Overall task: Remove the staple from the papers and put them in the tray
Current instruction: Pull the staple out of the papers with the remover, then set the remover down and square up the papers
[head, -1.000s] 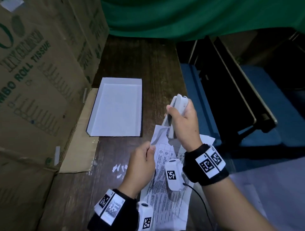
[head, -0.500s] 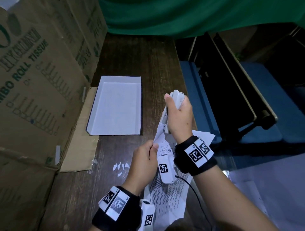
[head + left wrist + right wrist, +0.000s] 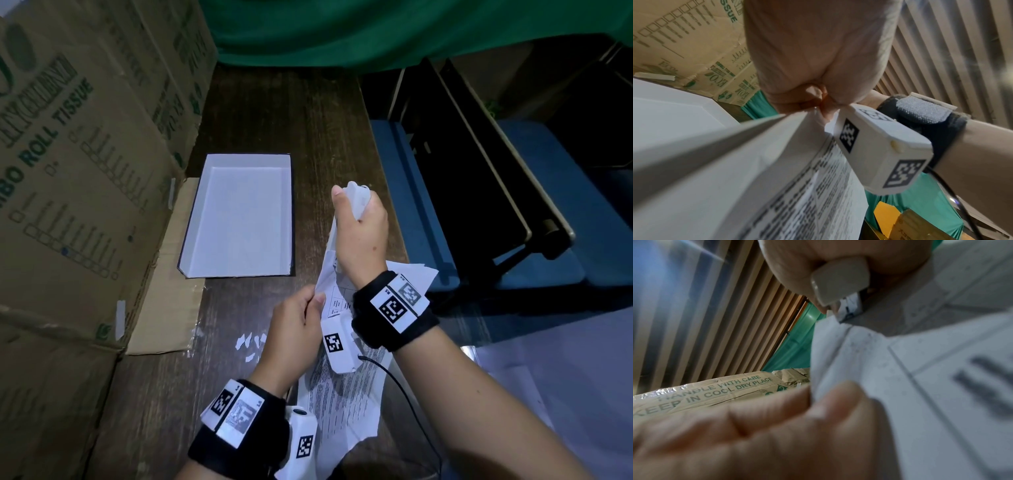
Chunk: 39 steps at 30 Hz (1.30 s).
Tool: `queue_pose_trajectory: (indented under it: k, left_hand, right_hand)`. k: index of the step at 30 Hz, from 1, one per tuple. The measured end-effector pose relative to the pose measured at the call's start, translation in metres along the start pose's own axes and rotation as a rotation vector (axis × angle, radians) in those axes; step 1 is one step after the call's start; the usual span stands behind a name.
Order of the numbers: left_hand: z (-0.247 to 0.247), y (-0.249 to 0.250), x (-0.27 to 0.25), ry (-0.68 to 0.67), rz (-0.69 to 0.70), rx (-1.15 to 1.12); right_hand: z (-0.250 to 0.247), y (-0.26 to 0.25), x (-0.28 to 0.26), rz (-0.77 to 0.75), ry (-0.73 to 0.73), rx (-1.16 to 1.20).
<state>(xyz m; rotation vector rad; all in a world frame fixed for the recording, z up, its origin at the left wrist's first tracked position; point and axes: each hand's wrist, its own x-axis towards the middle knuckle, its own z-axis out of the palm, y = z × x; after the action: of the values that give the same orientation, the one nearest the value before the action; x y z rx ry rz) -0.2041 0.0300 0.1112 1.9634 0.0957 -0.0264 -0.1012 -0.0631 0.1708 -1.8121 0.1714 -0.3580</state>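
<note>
Fingers [image 3: 317, 301] of the left hand [image 3: 294, 329] pinch the upper left edge of the crumpled white printed papers [image 3: 346, 404], which hang at lower centre of the head view, above the dark wooden surface [image 3: 274, 113]. Around a white plastic staple remover [image 3: 358, 202], the right hand [image 3: 363, 240] is curled tight, working at the sheets' top corner. Left of the hands, mid-frame, sits the shallow white rectangular tray [image 3: 239, 219], with small torn white paper scraps [image 3: 253, 344] below it and brown printed cardboard boxes [image 3: 68, 171] filling the left side. Only the right wrist view shows the remover's metal tip [image 3: 851, 308] meeting the paper edge; the left wrist view alone shows the pinch [image 3: 823, 107] up close, with blurred print beneath.
</note>
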Motion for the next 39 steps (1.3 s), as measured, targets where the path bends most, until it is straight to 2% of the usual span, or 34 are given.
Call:
queue_pose_trajectory:
  k: [9,13,20,22,24,27,29,31,35,39]
  left_hand:
    - [-0.002,-0.002,0.002,-0.027,0.024,0.026]
    - [-0.004,-0.005,0.003,-0.024,0.014,0.046]
    - [-0.010,-0.012,0.000,0.017,-0.006,0.008]
    - [-0.017,-0.015,-0.003,0.027,-0.022,0.000]
    - [-0.030,-0.018,-0.009,0.044,-0.035,-0.004]
    - [-0.062,-0.025,-0.027,0.115,-0.042,-0.007]
    - [-0.088,-0.036,-0.042,0.191,-0.051,0.042]
    - [-0.116,-0.052,-0.061,0.286,-0.102,0.111]
    - [-0.158,-0.065,-0.102,0.456,-0.237,0.325]
    - [-0.171,-0.059,-0.128,0.638,-0.408,0.407]
  right_hand:
    - [0.003,-0.001,-0.001,-0.028,0.042,0.045]
    - [0.009,0.002,-0.004,0.004,0.043,0.115]
    - [0.015,-0.002,-0.009,0.012,-0.058,0.143]
    - [0.019,-0.006,-0.008,0.090,-0.130,0.164]
    - [0.026,-0.009,-0.004,0.238,-0.193,0.234]
    - [0.044,-0.006,0.012,0.410,-0.185,0.384]
    - [0.063,0.004,0.023,0.481,-0.185,0.375]
    - [0.088,0.020,0.028,0.547,-0.295,0.299]
    - [0.151,0.058,0.009,0.589,-0.678,-0.004]
    - [0.200,0.094,-0.025,0.607,-0.999,-0.248]
